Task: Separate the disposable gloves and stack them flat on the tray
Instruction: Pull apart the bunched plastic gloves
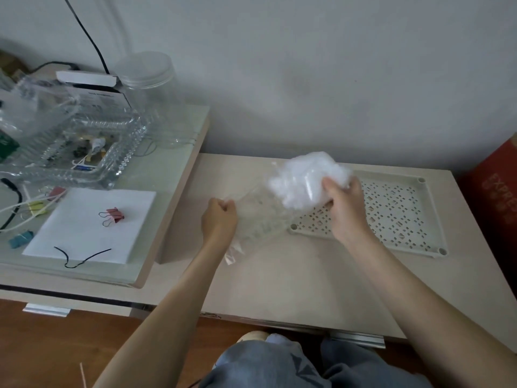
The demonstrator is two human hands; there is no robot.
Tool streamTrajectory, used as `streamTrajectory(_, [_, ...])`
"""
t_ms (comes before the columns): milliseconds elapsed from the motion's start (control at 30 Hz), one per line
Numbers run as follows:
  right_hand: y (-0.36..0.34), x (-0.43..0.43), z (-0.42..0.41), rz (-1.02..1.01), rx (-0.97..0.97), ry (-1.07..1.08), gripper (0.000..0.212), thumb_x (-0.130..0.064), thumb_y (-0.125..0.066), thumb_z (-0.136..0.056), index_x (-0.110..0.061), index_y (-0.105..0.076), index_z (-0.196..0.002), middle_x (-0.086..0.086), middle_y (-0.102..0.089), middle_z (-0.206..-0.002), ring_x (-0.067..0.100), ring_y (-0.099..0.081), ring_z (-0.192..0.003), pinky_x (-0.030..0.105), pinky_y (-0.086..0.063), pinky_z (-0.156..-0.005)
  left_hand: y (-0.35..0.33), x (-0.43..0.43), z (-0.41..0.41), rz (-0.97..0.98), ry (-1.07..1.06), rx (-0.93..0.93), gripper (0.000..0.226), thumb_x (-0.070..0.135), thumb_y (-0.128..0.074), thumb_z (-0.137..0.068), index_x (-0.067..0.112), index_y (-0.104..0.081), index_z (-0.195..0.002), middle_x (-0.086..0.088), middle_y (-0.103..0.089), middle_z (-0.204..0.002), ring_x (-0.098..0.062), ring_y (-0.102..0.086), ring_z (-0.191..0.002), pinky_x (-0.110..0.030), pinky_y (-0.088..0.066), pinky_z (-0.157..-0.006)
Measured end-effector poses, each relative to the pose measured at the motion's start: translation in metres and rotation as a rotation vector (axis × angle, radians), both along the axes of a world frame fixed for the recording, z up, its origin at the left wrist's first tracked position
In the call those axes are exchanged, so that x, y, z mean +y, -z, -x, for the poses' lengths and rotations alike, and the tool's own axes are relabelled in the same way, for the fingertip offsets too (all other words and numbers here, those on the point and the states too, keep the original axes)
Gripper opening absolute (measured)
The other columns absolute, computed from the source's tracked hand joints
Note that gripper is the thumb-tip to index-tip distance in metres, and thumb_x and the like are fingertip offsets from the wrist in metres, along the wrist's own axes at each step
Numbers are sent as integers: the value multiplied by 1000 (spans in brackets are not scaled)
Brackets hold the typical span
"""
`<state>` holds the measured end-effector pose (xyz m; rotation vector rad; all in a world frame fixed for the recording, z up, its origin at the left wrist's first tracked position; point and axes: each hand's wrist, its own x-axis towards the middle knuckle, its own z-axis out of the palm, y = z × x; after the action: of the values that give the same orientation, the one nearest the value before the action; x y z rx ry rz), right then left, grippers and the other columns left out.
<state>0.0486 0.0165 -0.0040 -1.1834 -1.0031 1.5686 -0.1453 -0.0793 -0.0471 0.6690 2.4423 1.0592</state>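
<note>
1. A crumpled white wad of disposable gloves (303, 177) is held up by the right hand (342, 204), with the fingers curled tight round its right side. It's lifted over the left end of the tray (405, 217).
2. A thin, clear plastic sheet (260, 219) is gripped at its left edge by the left hand (221, 217), which is balled into a fist on it. Whether that's a single glove or the bag can't be told, tbh.
3. The sheet is stretched from the left fist up toward the wad, and the tray's near-left corner is seen through it.
4. The tray is cream, perforated, and laid flat on the low beige table (279, 275), right of centre.
5. On the higher desk (173, 169) to the left, a glass dish (123, 161) and a clear jar (151, 77) are parked near the wall.
6. A red binder clip (114, 214) is sat on a white paper (84, 228), with a black cord (81, 257) looped at its near edge.
7. A red box (495, 191) is wedged in at the far right.
</note>
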Motion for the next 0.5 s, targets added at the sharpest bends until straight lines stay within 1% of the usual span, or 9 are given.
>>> streamTrajectory(67, [-1, 4, -7, 18, 45, 117, 29, -7, -60, -86, -19, -49, -110, 5, -60, -114, 23, -62, -104, 41, -53, -89, 2, -2, 1, 121, -87, 68, 33, 27, -50, -94, 2, -50, -115, -20, -57, -120, -36, -51, -112, -37, -38, -87])
streamTrajectory(100, [1, 6, -10, 25, 48, 146, 31, -7, -60, -86, -16, -48, -114, 6, -60, -115, 24, -62, -106, 41, -54, -88, 4, -3, 0, 155, -110, 118, 41, 28, -53, -92, 2, -46, -123, -22, -50, -129, -37, -45, -119, -39, -35, -94])
streamTrajectory(167, [4, 10, -13, 47, 89, 155, 37, -8, -59, -87, -9, -48, -122, 9, -61, -119, 24, -63, -107, 37, -57, -82, 6, -5, -4, 56, -82, 268, 49, 25, -58, -88, 4, -43, -130, -21, -41, -137, -36, -36, -127, -39, -27, -101])
streamTrajectory(233, [7, 12, -13, 103, 171, 139, 40, -7, -59, -88, -6, -50, -127, 10, -63, -121, 23, -65, -105, 34, -57, -76, 5, -7, -8, -212, 112, 458, 43, 15, -55, -84, 5, -50, -126, -20, -40, -139, -35, -36, -128, -39, -26, -103])
streamTrajectory(300, [10, 13, -13, 178, 207, 123, 39, -6, -56, -90, -2, -53, -128, 13, -64, -122, 22, -66, -103, 31, -57, -70, 5, -8, -9, -350, 456, 618, 39, 8, -50, -82, 8, -57, -120, -17, -42, -142, -30, -35, -131, -33, -22, -106])
streamTrajectory(333, [11, 12, -14, 206, 205, 115, 36, -5, -54, -90, -1, -55, -126, 13, -65, -121, 22, -66, -101, 30, -57, -68, 4, -9, -10, -320, 656, 639, 39, 8, -50, -84, 12, -58, -123, -15, -41, -145, -27, -32, -136, -31, -16, -109])
streamTrajectory(400, [15, 10, -16, 243, 182, 101, 29, -5, -51, -92, -3, -58, -120, 11, -66, -117, 20, -67, -98, 27, -56, -63, 5, -9, -10, -38, 958, 558, 46, 20, -47, -96, 19, -43, -141, -7, -27, -156, -21, -16, -146, -29, -1, -115])
streamTrajectory(433, [17, 10, -18, 258, 170, 104, 27, -6, -50, -93, -4, -59, -118, 11, -66, -115, 20, -66, -97, 27, -56, -61, 10, -8, -8, 151, 1023, 535, 53, 30, -43, -99, 23, -28, -149, -4, -14, -160, -18, -5, -148, -31, 4, -116])
streamTrajectory(500, [22, 10, -24, 286, 159, 120, 28, -8, -49, -93, -5, -59, -119, 10, -67, -113, 20, -67, -95, 27, -56, -60, 21, -7, -4, 433, 987, 523, 64, 48, -33, -99, 27, -6, -153, -3, 3, -161, -18, 6, -148, -35, 8, -117])
